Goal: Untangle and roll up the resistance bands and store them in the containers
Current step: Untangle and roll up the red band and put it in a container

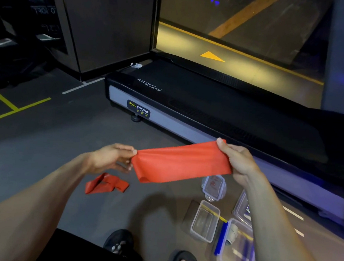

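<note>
Nearest, by the person's feet, clear plastic containers sit on the floor to the right: an open empty tub (205,221), a bigger box (237,243) with a blue clip (221,238) just beside it, and a lid (214,187) a little farther out. To the left on the floor lies a second red band (106,184), crumpled and folded over itself, apart from both hands.

Above these, held up in the air, the red band (181,162) stretches between the two hands. Its long axis runs left to right, rising slightly toward the right end. The left hand (112,158) pinches the left end between thumb and fingertips, its grip small and closed on the gathered corner. The right hand (238,160) holds the right end, thumb on top and fingers curled behind, a closed grip across the band's width. The band looks flattened with a few wrinkles, so it seems untangled and ready for rolling. Rolling would likely run along that long axis, from one held end toward the other; the tub sits below and nearer the right hand.

Beyond is a treadmill (211,113).
</note>
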Demonstrator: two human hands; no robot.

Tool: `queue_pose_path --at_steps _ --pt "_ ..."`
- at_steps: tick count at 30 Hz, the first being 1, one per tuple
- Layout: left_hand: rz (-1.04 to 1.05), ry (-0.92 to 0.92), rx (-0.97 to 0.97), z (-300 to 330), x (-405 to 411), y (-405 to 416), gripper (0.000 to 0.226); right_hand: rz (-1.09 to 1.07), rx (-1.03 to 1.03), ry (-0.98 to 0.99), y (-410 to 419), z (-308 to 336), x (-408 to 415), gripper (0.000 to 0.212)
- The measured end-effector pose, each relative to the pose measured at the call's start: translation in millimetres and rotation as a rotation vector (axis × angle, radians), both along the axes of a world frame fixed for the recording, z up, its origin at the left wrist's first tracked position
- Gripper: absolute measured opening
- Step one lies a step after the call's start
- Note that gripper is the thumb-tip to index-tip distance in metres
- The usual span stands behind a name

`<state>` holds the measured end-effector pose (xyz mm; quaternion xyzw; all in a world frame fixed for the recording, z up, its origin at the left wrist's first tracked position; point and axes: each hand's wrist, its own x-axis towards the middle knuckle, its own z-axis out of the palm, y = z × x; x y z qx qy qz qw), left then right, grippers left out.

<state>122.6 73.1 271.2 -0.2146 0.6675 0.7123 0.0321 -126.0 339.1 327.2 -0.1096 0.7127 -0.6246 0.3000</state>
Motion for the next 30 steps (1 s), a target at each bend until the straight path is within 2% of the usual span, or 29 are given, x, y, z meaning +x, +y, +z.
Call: queue_pose_path --at_steps 3,6,8,10,12,13,15,16,18,21,24,26,30 --pt "-0.004 0.105 0.166 4.3 -0.2 -1.8 0.051 0.027 -0.026 -0.094 4.6 -1.6 -4.6 0.054" --pt "-0.093 0.155 0.366 9.5 2.9 -3.7 0.039 0.049 -0.037 -0.137 8.4 -2.3 -7.8 0.052" --pt "-0.17 0.129 0.39 9.0 5.1 -4.9 0.03 0.048 -0.01 -0.123 10.9 -3.7 -9.5 0.05" --pt "-0.291 -0.026 0.218 8.3 4.0 -0.3 0.025 0.043 0.012 -0.104 12.5 -4.2 -9.4 0.048" --pt "-0.409 -0.221 -0.119 7.5 -2.0 11.0 0.024 0.04 0.027 -0.069 11.5 -3.7 -7.8 0.048" --pt "-0.431 -0.251 -0.304 6.7 -5.6 14.2 0.023 0.037 0.039 -0.046 9.8 -3.6 -6.6 0.048" --pt "-0.336 -0.144 -0.603 5.1 -10.7 13.6 0.02 -0.001 0.054 -0.011 6.0 -3.4 -4.2 0.044" --pt "-0.261 -0.052 -0.644 5.5 -13.1 11.4 0.018 -0.044 0.058 0.001 4.9 -3.7 -4.5 0.042" --pt "-0.128 0.104 -0.472 10.2 -14.2 11.2 0.016 -0.135 0.079 0.013 7.2 -6.8 -10.1 0.036" --pt "-0.026 0.236 -0.245 18.8 -14.6 16.3 0.017 -0.17 0.143 0.021 10.9 -15.3 -15.8 0.035" --pt "0.01 0.308 -0.084 23.7 -19.5 19.5 0.023 -0.17 0.207 0.054 8.0 -18.7 -12.9 0.057" --pt "-0.008 0.343 0.039 26.9 -20.9 20.0 0.033 -0.153 0.218 0.064 5.5 -18.6 -10.2 0.062" --pt "-0.077 0.348 0.176 35.9 -18.3 23.5 0.041 -0.13 0.215 0.06 3.6 -18.8 -7.7 0.041"
